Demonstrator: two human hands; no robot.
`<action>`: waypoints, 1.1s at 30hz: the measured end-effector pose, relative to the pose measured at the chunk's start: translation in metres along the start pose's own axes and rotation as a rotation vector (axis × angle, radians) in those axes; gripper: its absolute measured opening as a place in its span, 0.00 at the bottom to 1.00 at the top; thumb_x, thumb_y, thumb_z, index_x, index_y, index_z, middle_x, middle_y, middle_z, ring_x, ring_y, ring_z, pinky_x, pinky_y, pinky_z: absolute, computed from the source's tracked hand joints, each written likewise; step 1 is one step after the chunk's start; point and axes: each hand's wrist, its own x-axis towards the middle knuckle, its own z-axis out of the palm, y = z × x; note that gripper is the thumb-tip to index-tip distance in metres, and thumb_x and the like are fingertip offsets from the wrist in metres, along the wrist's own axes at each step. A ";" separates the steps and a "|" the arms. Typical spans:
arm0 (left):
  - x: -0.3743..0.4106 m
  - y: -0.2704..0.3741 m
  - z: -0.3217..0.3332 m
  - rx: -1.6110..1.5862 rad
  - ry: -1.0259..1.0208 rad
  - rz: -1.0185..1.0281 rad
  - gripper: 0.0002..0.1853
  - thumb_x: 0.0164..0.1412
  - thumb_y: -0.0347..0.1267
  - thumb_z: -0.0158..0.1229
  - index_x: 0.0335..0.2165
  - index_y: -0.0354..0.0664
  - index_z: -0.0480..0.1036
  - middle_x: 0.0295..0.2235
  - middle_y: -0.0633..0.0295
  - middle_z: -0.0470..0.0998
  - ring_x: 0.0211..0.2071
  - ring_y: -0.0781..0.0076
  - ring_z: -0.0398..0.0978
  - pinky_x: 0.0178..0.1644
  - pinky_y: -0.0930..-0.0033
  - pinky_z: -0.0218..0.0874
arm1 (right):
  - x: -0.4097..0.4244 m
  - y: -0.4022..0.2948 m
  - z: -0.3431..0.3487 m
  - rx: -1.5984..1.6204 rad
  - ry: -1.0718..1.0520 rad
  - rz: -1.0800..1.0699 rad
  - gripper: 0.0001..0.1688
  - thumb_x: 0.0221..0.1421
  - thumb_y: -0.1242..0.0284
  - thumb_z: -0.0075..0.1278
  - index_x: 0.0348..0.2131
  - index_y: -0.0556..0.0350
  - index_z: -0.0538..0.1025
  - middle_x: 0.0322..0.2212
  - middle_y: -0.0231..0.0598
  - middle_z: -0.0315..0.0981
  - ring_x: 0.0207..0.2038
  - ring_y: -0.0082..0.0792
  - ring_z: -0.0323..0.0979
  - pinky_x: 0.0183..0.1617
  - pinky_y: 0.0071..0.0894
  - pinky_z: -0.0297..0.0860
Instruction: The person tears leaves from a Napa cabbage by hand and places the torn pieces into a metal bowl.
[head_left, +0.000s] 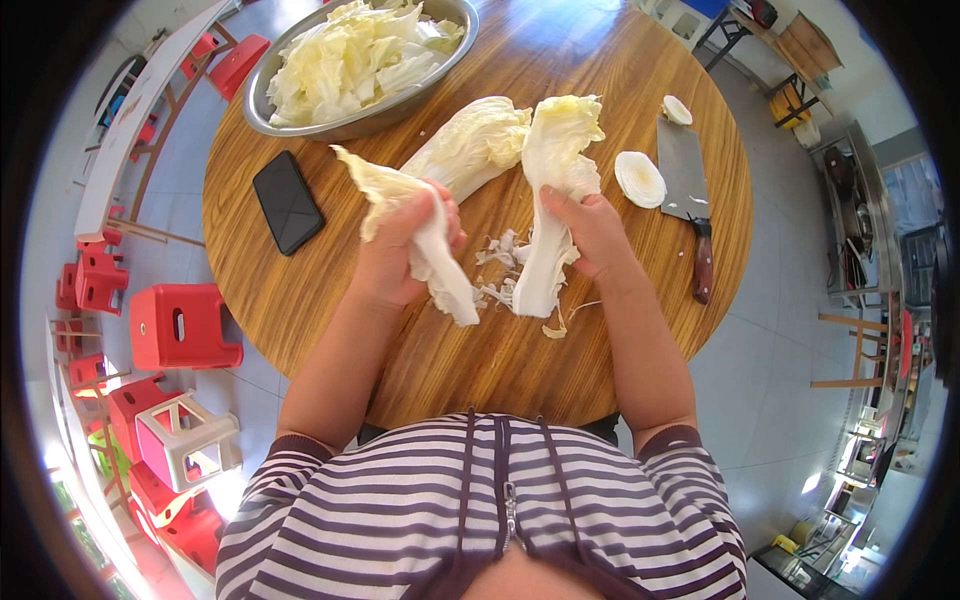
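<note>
My left hand (405, 244) grips a napa cabbage leaf (442, 274), its white stem pointing down toward me. In my right hand (589, 232) is another napa cabbage leaf (544, 262), held with its frilly end away from me. Between and beyond the hands, a larger piece of napa cabbage (472, 142) lies on the round wooden table (465, 375). Small white cabbage scraps (506, 251) are scattered on the wood between my hands. At the far left, a metal basin (259, 116) holds a heap of torn cabbage leaves (352, 67).
A cleaver (684, 169) with a wooden handle lies at the right, beside two cut cabbage base slices (640, 180). A black smartphone (288, 202) rests on the left side. Red plastic stools (180, 326) stand on the floor at the left.
</note>
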 end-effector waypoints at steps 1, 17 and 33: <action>0.001 -0.004 0.000 0.133 0.073 -0.032 0.13 0.57 0.39 0.53 0.34 0.41 0.68 0.24 0.64 0.69 0.24 0.75 0.67 0.29 0.71 0.64 | -0.004 0.000 0.004 -0.004 -0.036 -0.001 0.20 0.48 0.71 0.57 0.40 0.61 0.70 0.31 0.34 0.72 0.30 0.25 0.71 0.31 0.28 0.70; -0.003 -0.020 0.009 0.198 0.103 -0.060 0.21 0.54 0.33 0.59 0.45 0.39 0.66 0.38 0.62 0.73 0.38 0.73 0.72 0.41 0.68 0.65 | -0.024 0.006 0.026 -0.476 -0.319 -0.020 0.18 0.48 0.70 0.57 0.39 0.60 0.73 0.30 0.31 0.74 0.31 0.20 0.70 0.34 0.22 0.69; -0.006 -0.022 0.012 0.208 0.127 -0.210 0.19 0.52 0.36 0.61 0.41 0.39 0.68 0.30 0.63 0.74 0.27 0.77 0.71 0.29 0.75 0.65 | -0.022 0.012 0.025 -0.276 -0.411 -0.075 0.12 0.50 0.72 0.56 0.35 0.61 0.75 0.29 0.31 0.74 0.31 0.18 0.70 0.34 0.21 0.68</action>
